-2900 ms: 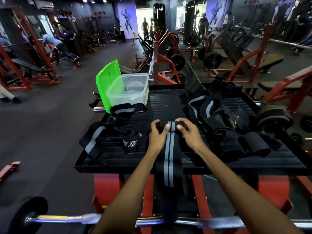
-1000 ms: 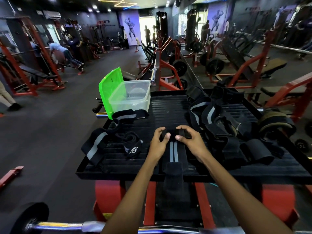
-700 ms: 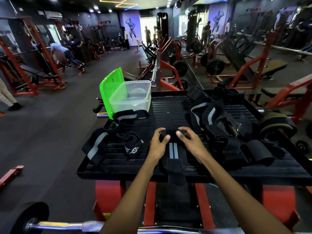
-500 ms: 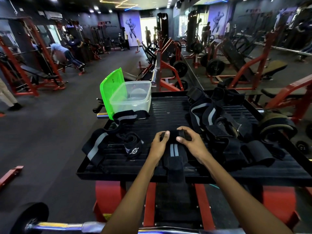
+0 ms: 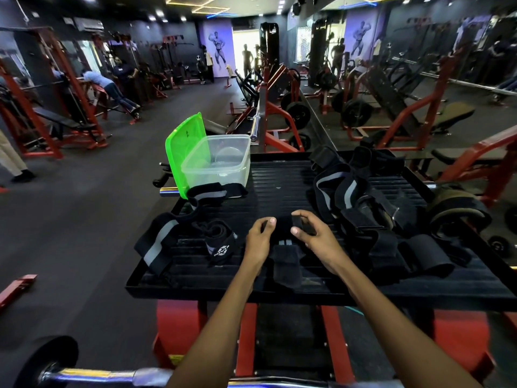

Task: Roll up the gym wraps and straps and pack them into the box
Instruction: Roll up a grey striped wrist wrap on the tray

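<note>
A black gym wrap with grey stripes (image 5: 286,254) lies on the black ribbed platform (image 5: 279,186), its far end wound into a thick roll. My left hand (image 5: 258,240) and my right hand (image 5: 314,238) grip that roll from either side, thumbs on top. A short tail of the wrap lies between my wrists. The clear plastic box (image 5: 218,161) stands at the platform's far left with its green lid (image 5: 186,148) propped open. A rolled black wrap with a white logo (image 5: 221,242) sits left of my left hand.
Loose black-and-grey wraps (image 5: 161,247) lie at the platform's left side. A heap of black wraps and straps (image 5: 363,208) fills its right side. A barbell (image 5: 98,373) crosses below my arms. Red gym machines and people stand around the dark floor.
The wrap's long tail, which hung over the platform's near edge, has been wound into the roll and only a short end lies flat. Both hands stayed in the same place.
</note>
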{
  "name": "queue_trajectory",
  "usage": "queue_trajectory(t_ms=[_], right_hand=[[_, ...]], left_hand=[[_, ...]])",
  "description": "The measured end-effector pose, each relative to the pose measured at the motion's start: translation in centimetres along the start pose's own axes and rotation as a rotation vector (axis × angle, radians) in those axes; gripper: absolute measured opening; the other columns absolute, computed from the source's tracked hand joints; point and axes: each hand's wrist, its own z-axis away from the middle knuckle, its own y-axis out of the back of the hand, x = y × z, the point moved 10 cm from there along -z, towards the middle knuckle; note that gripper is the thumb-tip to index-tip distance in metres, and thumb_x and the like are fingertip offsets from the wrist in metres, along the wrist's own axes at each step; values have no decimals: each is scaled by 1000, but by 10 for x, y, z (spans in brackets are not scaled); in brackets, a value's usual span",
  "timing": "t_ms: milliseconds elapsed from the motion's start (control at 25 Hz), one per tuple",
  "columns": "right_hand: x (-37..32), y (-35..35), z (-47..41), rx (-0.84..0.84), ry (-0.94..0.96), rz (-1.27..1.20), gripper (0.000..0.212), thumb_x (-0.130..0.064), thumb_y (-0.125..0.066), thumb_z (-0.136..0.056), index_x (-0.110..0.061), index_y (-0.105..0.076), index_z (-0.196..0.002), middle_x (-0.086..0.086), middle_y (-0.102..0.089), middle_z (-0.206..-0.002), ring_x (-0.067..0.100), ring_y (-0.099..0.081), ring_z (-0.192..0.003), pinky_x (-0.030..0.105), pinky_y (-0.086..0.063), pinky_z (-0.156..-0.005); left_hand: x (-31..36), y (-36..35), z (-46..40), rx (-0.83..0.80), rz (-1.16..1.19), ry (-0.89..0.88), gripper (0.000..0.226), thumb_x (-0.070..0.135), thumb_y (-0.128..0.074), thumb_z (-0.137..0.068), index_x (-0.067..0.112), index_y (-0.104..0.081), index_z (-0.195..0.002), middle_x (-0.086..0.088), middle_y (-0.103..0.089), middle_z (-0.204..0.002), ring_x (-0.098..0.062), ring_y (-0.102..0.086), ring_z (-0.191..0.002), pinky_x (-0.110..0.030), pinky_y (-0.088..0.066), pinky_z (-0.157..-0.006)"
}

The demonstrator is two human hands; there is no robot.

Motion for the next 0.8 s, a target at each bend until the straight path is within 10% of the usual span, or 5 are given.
queue_trajectory(t_ms=[360, 520, 640, 800], right_hand=[[-5, 2, -2, 11, 78, 44, 37, -1, -59, -87, -32, -60, -106, -19, -57, -118, 13, -53, -117, 39, -46, -101], [-17, -13, 7, -98, 201, 261, 72, 18, -45, -74, -36, -54, -121, -10, -34, -146, 14, -26, -142, 32, -31, -112], [-27, -20, 15, -53, 381, 549, 43, -12, -66, -79, -37, -61, -114, -11, -31, -148, 12, -25, -140, 42, -25, -112], [-48, -6, 16, 155, 502, 557, 16, -28, -68, -82, -20, -71, -94, -14, -54, -102, 3, -44, -104, 39, -37, -90]], left_hand=[[-12, -9, 4, -63, 244, 154, 40, 42, -54, -91, 12, -57, -117, -9, -62, -120, -26, -60, -111, -45, -53, -87], [-3, 3, 2, 17, 314, 69, 19, 28, -57, -92, 17, -58, -107, -10, -63, -109, -28, -61, -103, -42, -53, -78], [1, 4, 5, 17, 286, 33, 9, 29, -55, -93, 30, -60, -101, -7, -63, -114, -26, -61, -104, -46, -51, -84], [12, -2, 6, -32, 214, -51, 18, 31, -50, -95, 42, -59, -106, -6, -61, -115, -27, -60, -108, -48, -50, -95]])
